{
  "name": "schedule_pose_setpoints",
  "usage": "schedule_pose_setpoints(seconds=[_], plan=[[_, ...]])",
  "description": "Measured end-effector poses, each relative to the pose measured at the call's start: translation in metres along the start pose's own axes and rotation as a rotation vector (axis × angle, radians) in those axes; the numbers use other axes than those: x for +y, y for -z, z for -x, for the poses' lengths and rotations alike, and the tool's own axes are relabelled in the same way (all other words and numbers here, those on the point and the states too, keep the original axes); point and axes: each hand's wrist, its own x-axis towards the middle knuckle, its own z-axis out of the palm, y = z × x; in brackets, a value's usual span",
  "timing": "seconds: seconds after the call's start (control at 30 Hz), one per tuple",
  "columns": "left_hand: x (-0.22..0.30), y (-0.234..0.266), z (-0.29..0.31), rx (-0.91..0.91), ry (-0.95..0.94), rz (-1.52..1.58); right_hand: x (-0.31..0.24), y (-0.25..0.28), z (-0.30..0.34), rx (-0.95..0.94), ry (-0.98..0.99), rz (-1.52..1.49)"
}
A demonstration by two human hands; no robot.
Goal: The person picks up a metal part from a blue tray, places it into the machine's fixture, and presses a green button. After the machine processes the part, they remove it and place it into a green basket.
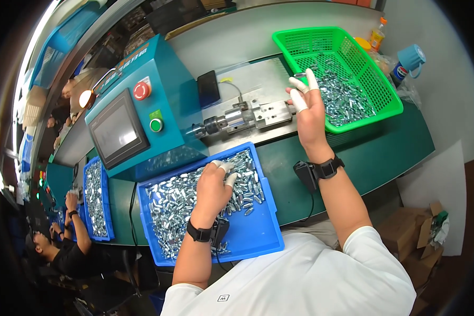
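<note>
A person in a white shirt works at a green bench with both hands, wearing pale finger covers. The hands are well apart. The left hand reaches down into a blue tray, its fingertips bent onto a heap of small shiny metal pieces; whether they pinch one is hidden. The right hand is raised between a metal fixture and a green basket holding more such pieces. Its thumb stands off from the fingers, and a small dark piece seems to be at the tips, though I cannot tell how firmly, or if, it is gripped.

To the left, a teal machine carries a red button and a green button. If that light hold is real, a piece could slip and drop beside the fixture. Fingers so near it might be pinched should it move. A wrist device trails a thin cable, which could snag on the bench edge.
</note>
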Motion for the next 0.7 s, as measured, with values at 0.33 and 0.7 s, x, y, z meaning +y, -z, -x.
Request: schedule_pose_setpoints(seconds=[0.33,0.7], plan=[[0.008,0.004,-0.005,0.003,0.040,0.079,0.028,0.001,0.033,-0.108,-0.065,0.183],[0.072,0.037,-0.073,0.056,-0.051,0.255,0.016,-0.002,0.046,-0.142,-0.015,0.313]])
